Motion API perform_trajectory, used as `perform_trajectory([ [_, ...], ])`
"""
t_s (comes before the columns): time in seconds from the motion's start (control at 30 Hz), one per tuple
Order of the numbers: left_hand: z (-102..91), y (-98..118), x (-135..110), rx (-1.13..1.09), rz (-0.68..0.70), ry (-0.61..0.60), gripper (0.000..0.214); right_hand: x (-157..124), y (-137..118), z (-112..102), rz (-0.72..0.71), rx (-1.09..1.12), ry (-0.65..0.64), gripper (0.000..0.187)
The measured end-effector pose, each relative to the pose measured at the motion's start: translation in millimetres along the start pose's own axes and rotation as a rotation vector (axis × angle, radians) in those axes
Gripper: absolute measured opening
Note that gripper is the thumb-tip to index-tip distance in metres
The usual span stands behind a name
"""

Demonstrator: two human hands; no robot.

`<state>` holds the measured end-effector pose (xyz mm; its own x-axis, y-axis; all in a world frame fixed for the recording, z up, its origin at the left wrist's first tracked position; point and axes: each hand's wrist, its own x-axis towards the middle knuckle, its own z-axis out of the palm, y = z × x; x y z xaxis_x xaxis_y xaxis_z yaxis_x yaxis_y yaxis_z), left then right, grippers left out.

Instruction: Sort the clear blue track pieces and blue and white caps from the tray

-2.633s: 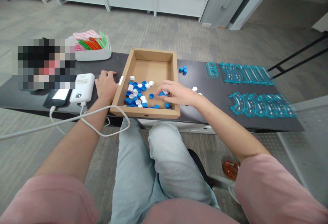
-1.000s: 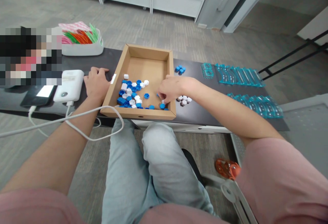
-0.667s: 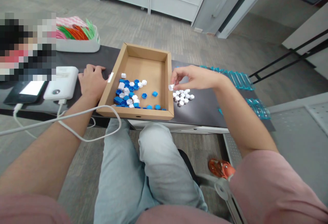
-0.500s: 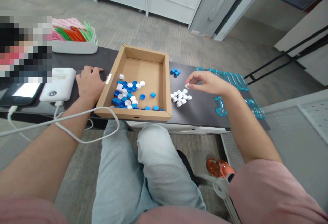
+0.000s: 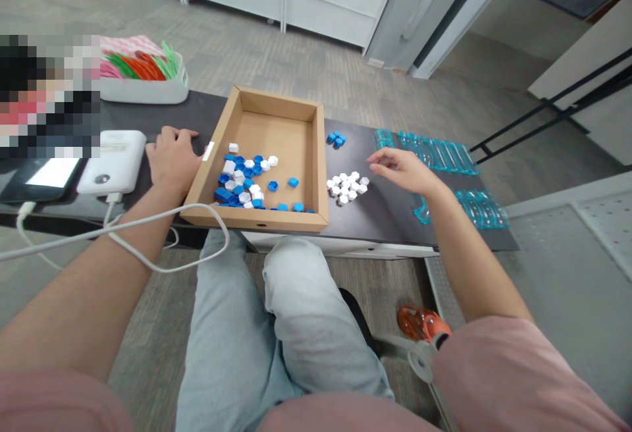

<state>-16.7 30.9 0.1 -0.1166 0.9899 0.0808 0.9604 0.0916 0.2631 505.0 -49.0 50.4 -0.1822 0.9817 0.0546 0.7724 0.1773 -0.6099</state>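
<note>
My left hand (image 5: 174, 159) rests on the dark tabletop against the left side of a shallow cardboard box (image 5: 276, 222), its fingers spread. Inside the box lie blue and white hexagonal pieces (image 5: 239, 180), mostly in the near-left part. My right hand (image 5: 397, 167) hovers over the table right of the box, its fingers loosely apart, and no piece shows in them. Just left of it sits a flat cluster of white hexagonal pieces (image 5: 347, 188). Behind that cluster is a small group of blue hexagonal pieces (image 5: 336, 139).
Clear turquoise plastic holders (image 5: 439, 153) lie at the table's right end, partly behind my right forearm. On the left are a white power bank (image 5: 112, 163) with cables, a phone (image 5: 39, 178) and a white basket (image 5: 148, 91) of colourful strips. A white cable (image 5: 162, 218) crosses my left forearm.
My right hand has let go of the white piece at the white cluster and moved slightly right, its fingers loosening. My left hand has stayed by the box.
</note>
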Motion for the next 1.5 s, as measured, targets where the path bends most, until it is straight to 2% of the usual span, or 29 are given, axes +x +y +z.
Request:
perform_trajectory([
  [0.1, -1.1, 1, -1, 0.012, -0.002, -0.009, 0.074, 8, -36, 11, -0.202, -0.038, -0.009, 0.035],
  [0.27, -5.1, 5, -4, 0.023, -0.003, -0.02, 0.075, 41, -116, 56, -0.512, -0.222, -0.241, 0.022],
  [0.37, -6.1, 5, -4, 0.028, -0.009, -0.027, 0.073, 66, -149, 89, -0.541, -0.47, -0.357, 0.025],
  [0.43, -5.6, 5, -4, 0.03, -0.012, -0.023, 0.071, 79, -160, 107, -0.504, -0.612, -0.449, 0.025],
  [0.5, -4.5, 3, -2, 0.026, -0.004, -0.017, 0.07, 88, -164, 116, -0.477, -0.655, -0.524, 0.025],
  [0.57, -2.8, 1, -1, 0.021, 0.008, -0.012, 0.069, 90, -160, 115, -0.481, -0.551, -0.534, 0.023],
  [0.67, -0.1, -2, 1, 0.023, 0.013, -0.012, 0.071, 88, -136, 90, -0.467, -0.233, -0.446, 0.02],
  [0.77, 1.7, -2, 1, 0.021, 0.009, 0.0, 0.072, 85, -89, 54, -0.353, -0.008, -0.222, 0.034],
  [0.87, 0.6, -1, 0, 0.018, 0.007, 0.002, 0.072, 88, -30, 29, -0.176, 0.034, -0.004, 0.043],
  [0.97, -2.6, 1, -1, 0.024, -0.001, -0.02, 0.074, 94, 19, 26, -0.049, -0.047, 0.068, 0.036],
  [1.07, -4.4, 3, -2, 0.024, 0.0, -0.033, 0.074, 98, 45, 40, -0.006, -0.116, 0.067, 0.028],
  [1.17, -2.9, 2, -2, 0.021, -0.001, -0.019, 0.073, 101, 55, 55, 0.015, -0.056, 0.094, 0.033],
  [1.33, 0.4, 0, -2, 0.016, 0.005, -0.001, 0.073, 103, 51, 62, 0.024, 0.052, 0.296, 0.04],
  [1.4, 0.3, 0, -2, 0.011, 0.008, 0.004, 0.071, 101, 33, 61, -0.017, 0.056, 0.316, 0.038],
  [1.5, -0.6, 1, -3, 0.005, 0.005, 0.001, 0.071, 92, -20, 68, -0.169, 0.033, 0.172, 0.035],
])
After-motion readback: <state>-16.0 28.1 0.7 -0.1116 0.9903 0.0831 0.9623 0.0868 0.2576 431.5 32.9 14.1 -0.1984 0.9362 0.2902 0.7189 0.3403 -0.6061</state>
